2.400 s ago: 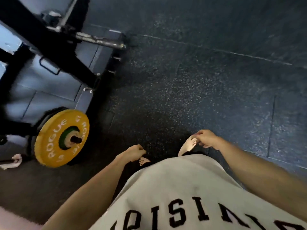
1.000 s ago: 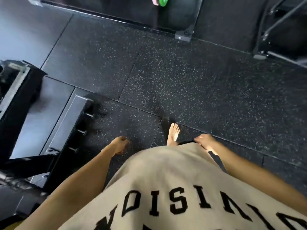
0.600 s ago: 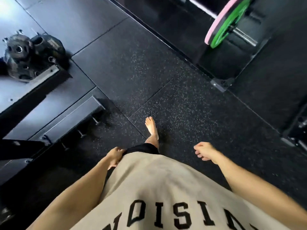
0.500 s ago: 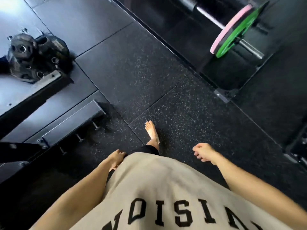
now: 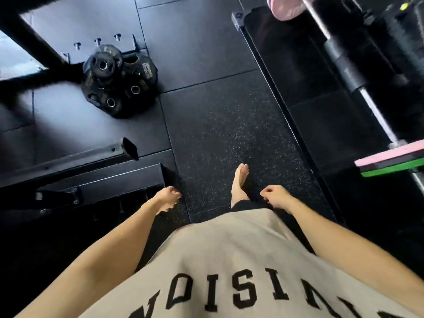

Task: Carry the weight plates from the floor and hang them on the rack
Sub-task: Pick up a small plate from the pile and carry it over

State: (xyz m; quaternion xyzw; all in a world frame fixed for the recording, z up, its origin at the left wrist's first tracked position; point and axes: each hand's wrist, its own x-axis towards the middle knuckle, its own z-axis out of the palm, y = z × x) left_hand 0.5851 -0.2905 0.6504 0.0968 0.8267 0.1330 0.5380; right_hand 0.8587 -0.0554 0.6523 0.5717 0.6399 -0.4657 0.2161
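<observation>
Left hand [image 5: 167, 199] and right hand [image 5: 276, 199]: fingers loosely curled, holding nothing, hanging at the sides. Plates [image 5: 119, 81] lie piled on the floor [image 5: 218, 134], well apart from both

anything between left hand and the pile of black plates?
Head view: a black rack beam and bare mat lie between the left hand and the plate pile.

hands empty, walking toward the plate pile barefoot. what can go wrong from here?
1. The bare foot has no protection; a black plate slipping from the pile on lifting could land on toes.
2. The plates overlap in a loose heap, so pulling one may shift the others.
3. The steel beam ends close beside the walking path by the left hand; it is a likely shin or toe knock. The right hand holds nothing.
</observation>
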